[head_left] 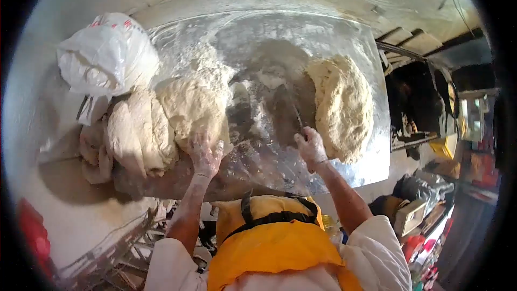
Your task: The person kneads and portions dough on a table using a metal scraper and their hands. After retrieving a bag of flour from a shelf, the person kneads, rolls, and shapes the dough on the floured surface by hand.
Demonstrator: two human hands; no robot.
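My left hand [205,153], floury with fingers spread, rests on the near edge of a pale lump of dough [194,102]. My right hand [311,148] is closed around the handle of what looks like a long thin knife [298,114]. Its blade points away from me over the metal worktop [355,37], and the far end blends into the dark surface. Just right of the knife lies a large oval mass of dough [343,110], apart from my fingers. Another folded dough lump [140,132] sits left of the one under my left hand.
A white plastic bag [110,56] stands at the worktop's left end. Loose flour [207,67] is scattered over the metal. Dark equipment [412,91] lies beyond the right edge, with a cluttered shelf [425,205] lower right. An orange apron [274,253] covers my front.
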